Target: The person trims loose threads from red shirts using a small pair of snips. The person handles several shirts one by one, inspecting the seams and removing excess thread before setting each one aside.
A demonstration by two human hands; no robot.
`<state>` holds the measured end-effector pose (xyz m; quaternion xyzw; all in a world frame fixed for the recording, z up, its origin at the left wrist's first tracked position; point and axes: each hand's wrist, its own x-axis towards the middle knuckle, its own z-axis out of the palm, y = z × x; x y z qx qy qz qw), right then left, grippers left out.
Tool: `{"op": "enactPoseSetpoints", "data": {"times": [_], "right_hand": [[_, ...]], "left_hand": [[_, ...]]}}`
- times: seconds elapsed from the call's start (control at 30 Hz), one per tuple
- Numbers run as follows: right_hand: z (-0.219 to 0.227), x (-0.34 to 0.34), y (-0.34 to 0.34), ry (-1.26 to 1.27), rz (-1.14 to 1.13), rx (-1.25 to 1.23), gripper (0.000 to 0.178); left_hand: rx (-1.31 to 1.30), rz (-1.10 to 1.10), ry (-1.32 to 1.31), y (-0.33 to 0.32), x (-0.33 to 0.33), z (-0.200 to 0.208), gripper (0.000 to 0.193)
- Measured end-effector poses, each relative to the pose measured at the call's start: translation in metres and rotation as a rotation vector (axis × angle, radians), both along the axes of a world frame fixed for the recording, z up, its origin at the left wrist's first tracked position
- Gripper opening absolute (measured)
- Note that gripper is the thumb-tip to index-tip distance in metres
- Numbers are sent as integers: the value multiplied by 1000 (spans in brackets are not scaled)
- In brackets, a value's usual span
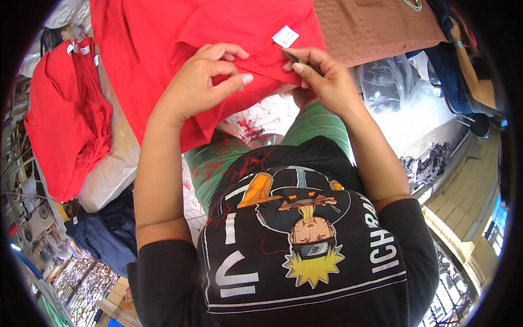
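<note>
A red garment (141, 32) lies spread over the table in front of me, its near edge hanging towards my lap. On it is a white label (285, 36). My left hand (210, 79) is over the cloth, thumb and fingers apart, with nothing visible between them. Between the fingers of my right hand (324, 76) is a pair of thread snips (297, 59), dark and pointed, its tip towards the cloth just below the label. Loose red threads (256, 57) gather on the fabric between my hands.
More red garments (68, 120) are piled on a wrapped stack at left, above dark blue cloth (106, 231). Brown patterned cloth (376, 27) covers the table's right side. Clear plastic (387, 82) lies beyond my right arm. Another person's arm (471, 68) shows at far right.
</note>
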<state>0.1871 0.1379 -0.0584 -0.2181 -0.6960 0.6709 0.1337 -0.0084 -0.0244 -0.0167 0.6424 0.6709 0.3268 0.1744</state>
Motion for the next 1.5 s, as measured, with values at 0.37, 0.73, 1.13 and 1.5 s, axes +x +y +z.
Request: {"op": "enactPoseSetpoints", "data": {"times": [0.37, 0.73, 1.13, 1.5], "right_hand": [[0, 4, -10, -23, 4, 18, 28], [-4, 4, -6, -12, 29, 33, 28], [0, 3, -8, -8, 31, 80, 27], [26, -2, -15, -140, 65, 311, 29]], "left_hand": [[141, 259, 162, 21, 39, -29, 28], [72, 175, 115, 31, 24, -23, 13], [-164, 102, -52, 38, 12, -7, 14], [-196, 91, -83, 39, 12, -3, 15]]}}
